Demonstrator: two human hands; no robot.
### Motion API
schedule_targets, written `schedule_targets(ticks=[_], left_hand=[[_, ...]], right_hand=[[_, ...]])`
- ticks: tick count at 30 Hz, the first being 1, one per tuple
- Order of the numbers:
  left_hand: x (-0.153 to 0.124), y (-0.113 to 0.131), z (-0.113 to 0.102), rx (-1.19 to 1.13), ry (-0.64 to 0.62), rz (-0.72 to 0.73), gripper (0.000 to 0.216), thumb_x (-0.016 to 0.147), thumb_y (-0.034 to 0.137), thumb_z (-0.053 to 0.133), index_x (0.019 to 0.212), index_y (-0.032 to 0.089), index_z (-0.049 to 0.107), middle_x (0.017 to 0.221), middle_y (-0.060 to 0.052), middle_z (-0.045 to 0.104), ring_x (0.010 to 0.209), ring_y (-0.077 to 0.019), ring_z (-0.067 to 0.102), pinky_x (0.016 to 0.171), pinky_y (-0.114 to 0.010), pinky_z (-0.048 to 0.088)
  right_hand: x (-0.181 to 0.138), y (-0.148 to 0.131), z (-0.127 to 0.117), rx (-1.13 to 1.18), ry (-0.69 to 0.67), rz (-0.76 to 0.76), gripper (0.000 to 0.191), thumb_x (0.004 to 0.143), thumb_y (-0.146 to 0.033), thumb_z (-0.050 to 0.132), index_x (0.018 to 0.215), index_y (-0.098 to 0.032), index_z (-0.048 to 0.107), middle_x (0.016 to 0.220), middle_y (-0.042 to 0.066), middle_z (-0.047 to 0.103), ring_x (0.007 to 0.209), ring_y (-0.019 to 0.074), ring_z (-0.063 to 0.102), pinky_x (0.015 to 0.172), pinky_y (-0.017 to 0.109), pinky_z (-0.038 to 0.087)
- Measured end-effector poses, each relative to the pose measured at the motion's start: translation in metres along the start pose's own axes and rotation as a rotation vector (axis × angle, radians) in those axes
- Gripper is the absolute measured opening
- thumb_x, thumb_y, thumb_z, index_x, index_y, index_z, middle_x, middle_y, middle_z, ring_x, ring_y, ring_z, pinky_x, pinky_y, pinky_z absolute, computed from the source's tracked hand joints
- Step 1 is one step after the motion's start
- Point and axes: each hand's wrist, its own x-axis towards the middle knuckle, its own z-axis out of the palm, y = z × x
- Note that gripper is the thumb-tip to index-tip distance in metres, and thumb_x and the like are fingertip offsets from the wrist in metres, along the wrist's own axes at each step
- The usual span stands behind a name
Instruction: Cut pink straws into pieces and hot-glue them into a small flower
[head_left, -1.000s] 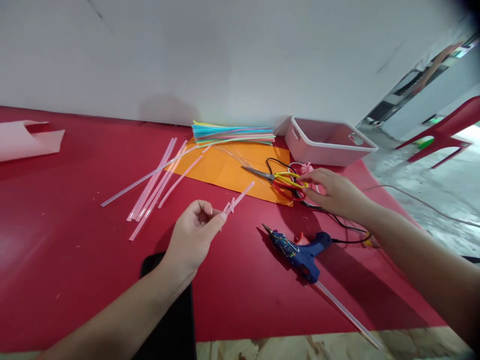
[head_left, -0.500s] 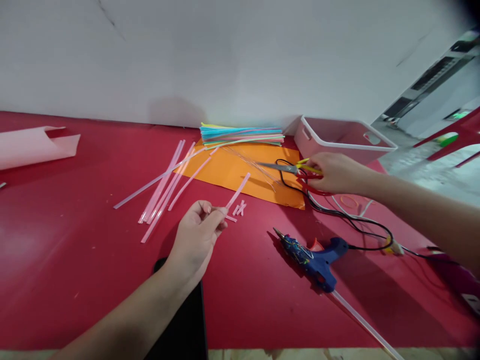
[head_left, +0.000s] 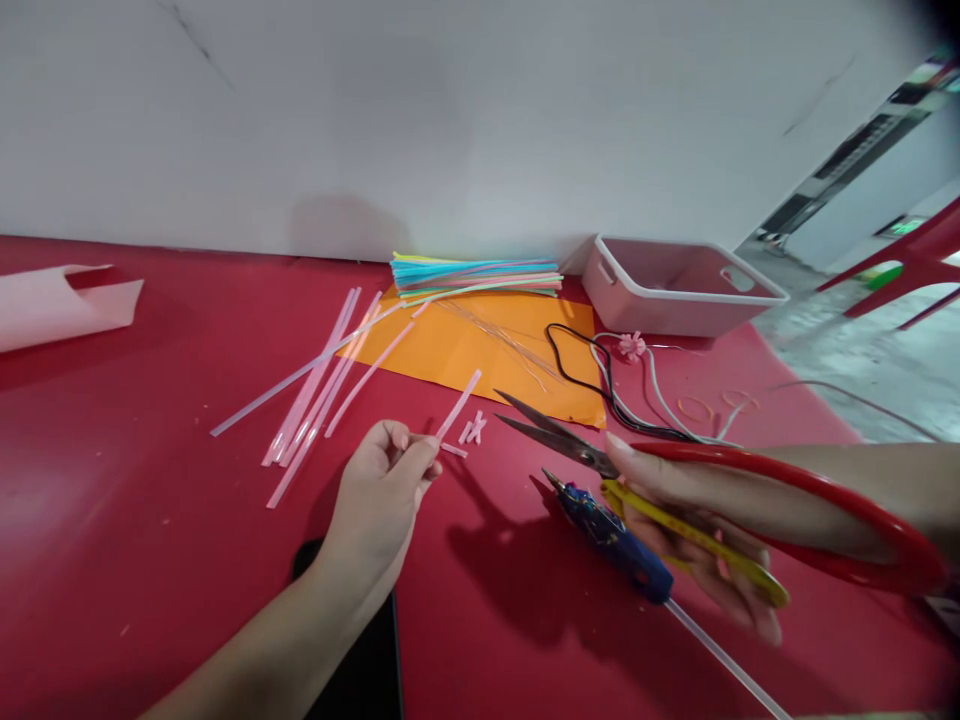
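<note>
Between the thumb and fingers of my left hand [head_left: 388,480] a pink drinking straw [head_left: 459,405] is pinched, its free end pointing up and right. My right hand [head_left: 675,510] holds scissors [head_left: 559,435] with one red and one yellow handle; the blades are parted and point left toward the straw, not touching it. Short cut pink straw pieces [head_left: 471,432] lie just past my left fingertips. Below the scissors rests a blue hot glue gun [head_left: 611,540], partly hidden by my right hand, with a clear glue stick [head_left: 724,655] out of its back.
Several long pink straws [head_left: 311,390] lie left of an orange sheet [head_left: 480,350]. A bundle of coloured straws [head_left: 476,275] sits by the wall. At the back right stand a pink bin [head_left: 675,310], cords [head_left: 566,375] and a small pink flower-like piece [head_left: 632,346]. A black flat object [head_left: 367,660] lies under my left arm.
My right hand has brought the scissors from above the orange sheet nearer to me, over the glue gun, with the blades now spread. My left hand still pinches the straw.
</note>
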Motion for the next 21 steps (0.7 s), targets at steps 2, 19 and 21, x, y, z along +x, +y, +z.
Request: schedule_targets(ticks=[2, 19, 21], left_hand=[[-0.001, -0.001, 0.0, 0.018, -0.011, -0.005, 0.034, 0.066, 0.016, 0.076, 0.072, 0.022, 0.043, 0.061, 0.01, 0.059, 0.061, -0.0073, 0.055, 0.071, -0.024, 0.044], [-0.008, -0.001, 0.002, 0.144, -0.07, -0.08, 0.029, 0.064, 0.017, 0.072, 0.073, 0.022, 0.045, 0.06, 0.009, 0.058, 0.059, -0.0091, 0.054, 0.064, -0.024, 0.039], [-0.007, 0.0, 0.003, 0.141, -0.063, -0.09, 0.029, 0.063, 0.017, 0.072, 0.074, 0.022, 0.045, 0.059, 0.009, 0.058, 0.058, -0.0088, 0.054, 0.064, -0.024, 0.04]], right_hand=[[0.0, -0.006, 0.003, 0.03, -0.036, 0.035, 0.082, 0.079, -0.096, 0.02, 0.078, -0.022, 0.053, 0.049, -0.003, 0.053, 0.036, 0.0145, 0.058, 0.035, 0.024, 0.047], [0.031, -0.006, 0.025, 0.003, -0.102, 0.045, 0.084, 0.064, -0.106, 0.024, 0.065, -0.024, 0.04, 0.035, -0.003, 0.048, 0.027, 0.02, 0.057, 0.023, 0.026, 0.04], [0.032, -0.006, 0.024, 0.009, -0.089, 0.038, 0.084, 0.063, -0.107, 0.025, 0.065, -0.024, 0.04, 0.035, -0.005, 0.044, 0.028, 0.0199, 0.058, 0.024, 0.026, 0.042]])
